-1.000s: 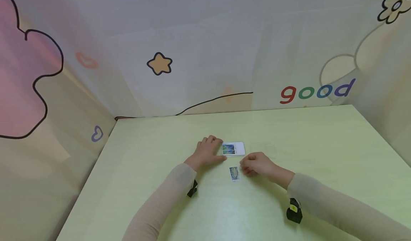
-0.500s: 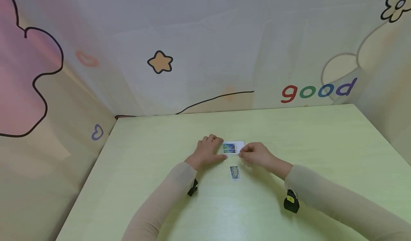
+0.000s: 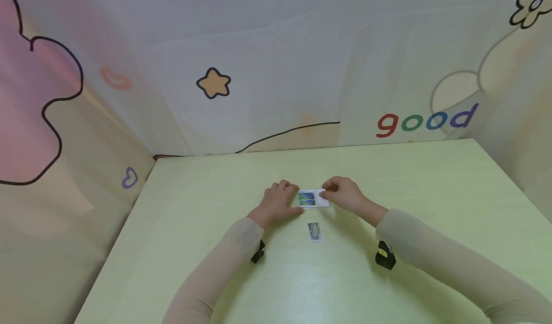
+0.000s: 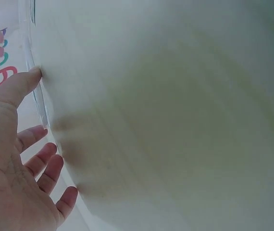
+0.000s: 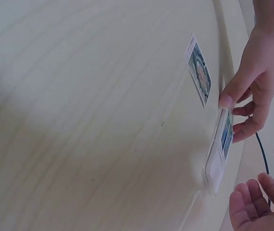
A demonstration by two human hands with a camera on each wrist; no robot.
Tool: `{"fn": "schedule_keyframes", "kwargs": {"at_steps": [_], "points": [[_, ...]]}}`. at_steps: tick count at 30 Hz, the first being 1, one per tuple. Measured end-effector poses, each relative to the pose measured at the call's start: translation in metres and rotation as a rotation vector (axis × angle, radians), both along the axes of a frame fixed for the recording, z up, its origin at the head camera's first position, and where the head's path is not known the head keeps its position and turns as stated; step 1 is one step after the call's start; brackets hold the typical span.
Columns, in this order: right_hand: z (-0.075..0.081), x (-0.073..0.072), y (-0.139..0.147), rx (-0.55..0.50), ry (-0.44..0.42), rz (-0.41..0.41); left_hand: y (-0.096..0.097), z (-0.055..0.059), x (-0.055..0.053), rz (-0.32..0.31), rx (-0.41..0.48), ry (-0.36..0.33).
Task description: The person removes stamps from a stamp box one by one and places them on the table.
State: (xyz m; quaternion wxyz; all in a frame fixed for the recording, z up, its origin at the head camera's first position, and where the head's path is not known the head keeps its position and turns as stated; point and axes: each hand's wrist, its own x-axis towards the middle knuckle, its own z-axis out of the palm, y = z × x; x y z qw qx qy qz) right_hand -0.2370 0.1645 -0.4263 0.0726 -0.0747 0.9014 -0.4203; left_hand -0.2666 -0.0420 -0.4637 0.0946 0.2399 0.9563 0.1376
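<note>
A white, phone-shaped slab with rounded corners and a clear edge (image 3: 323, 203) lies flat on the table. Two small blue-green picture cards (image 3: 307, 199) sit side by side on its left part. My left hand (image 3: 278, 203) holds the slab's left end, thumb on the near corner and a finger on the far one. Over its right end is my right hand (image 3: 347, 194), thumb and index fingertip bent close above it. In the right wrist view those fingertips stand apart with nothing seen between them. A small card with an oval picture (image 3: 315, 232) lies nearer to me.
The pale table (image 3: 215, 185) reaches back to a printed cloth wall (image 3: 276, 75), with more cloth at both sides. A faint clear flat piece (image 5: 192, 207) lies past the slab's right end. Each wrist carries a small black camera (image 3: 385, 256).
My right hand has moved up and away from beside the small card to over the slab's right end. My left hand and the loose card have stayed in place.
</note>
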Motion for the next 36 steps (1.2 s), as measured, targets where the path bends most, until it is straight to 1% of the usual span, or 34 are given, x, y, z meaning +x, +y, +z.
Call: {"fn": "schedule_keyframes", "kwargs": {"at_steps": [4, 7, 11, 13, 18, 25, 31, 36], "points": [[-0.003, -0.004, -0.002, 0.015, 0.011, 0.014, -0.001, -0.001, -0.001, -0.003, 0.012, -0.003], [-0.005, -0.007, -0.003, 0.056, 0.046, 0.035, -0.002, -0.003, -0.002, 0.000, 0.011, -0.005], [-0.008, -0.010, -0.005, 0.162, 0.131, 0.068, -0.003, -0.004, -0.002, 0.002, 0.003, -0.009], [-0.010, -0.012, -0.006, 0.214, 0.153, 0.078, -0.004, -0.003, -0.002, 0.001, 0.009, -0.004], [-0.011, -0.013, -0.010, 0.317, 0.168, 0.096, -0.006, -0.002, -0.002, -0.006, 0.013, 0.002], [-0.014, -0.013, -0.012, 0.474, 0.212, 0.135, -0.004, -0.004, -0.004, -0.010, 0.001, -0.005], [-0.019, -0.017, -0.014, 0.542, 0.280, 0.167, -0.004, -0.001, -0.001, -0.005, 0.001, -0.007], [-0.020, -0.019, -0.015, 0.556, 0.318, 0.182, -0.004, -0.001, -0.001, -0.012, -0.002, 0.008]]}}
